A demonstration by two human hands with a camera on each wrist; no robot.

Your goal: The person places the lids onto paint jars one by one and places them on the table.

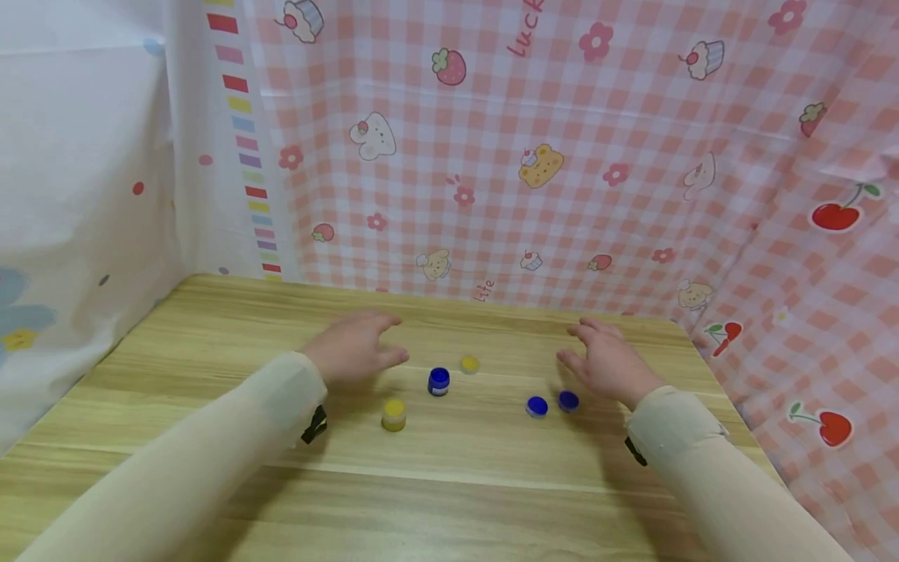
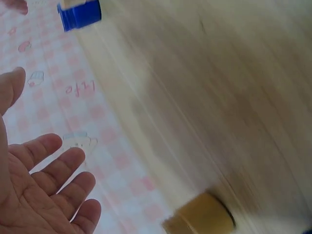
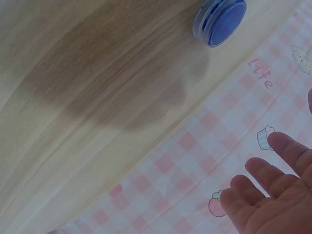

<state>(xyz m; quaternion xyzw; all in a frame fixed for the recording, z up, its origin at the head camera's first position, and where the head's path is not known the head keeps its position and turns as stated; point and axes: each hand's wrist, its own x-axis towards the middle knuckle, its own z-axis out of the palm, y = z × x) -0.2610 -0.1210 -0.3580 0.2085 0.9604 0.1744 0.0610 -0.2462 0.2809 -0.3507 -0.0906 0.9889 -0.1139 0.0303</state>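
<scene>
My left hand (image 1: 353,346) is over the table's left half, fingers spread and nothing in its grasp. Nearest to it are a small blue paint-like jar (image 1: 438,382) and a yellow jar (image 1: 394,417). A small yellow lid (image 1: 469,364) lies just behind and right of the blue jar. On the right, my right hand (image 1: 609,363) holds nothing, with its fingers extended. Close below its thumb side lie two small round blue pieces like lids, a brighter one (image 1: 537,407) and a darker one (image 1: 569,401). In the left wrist view, the yellow jar (image 2: 202,216) shows its side.
The wood-grain table (image 1: 449,499) runs back to a pink checked cloth (image 1: 492,195) hung behind it. More printed cloth (image 1: 836,312) hangs along the right edge, and a white cloth (image 1: 84,172) stands at the left.
</scene>
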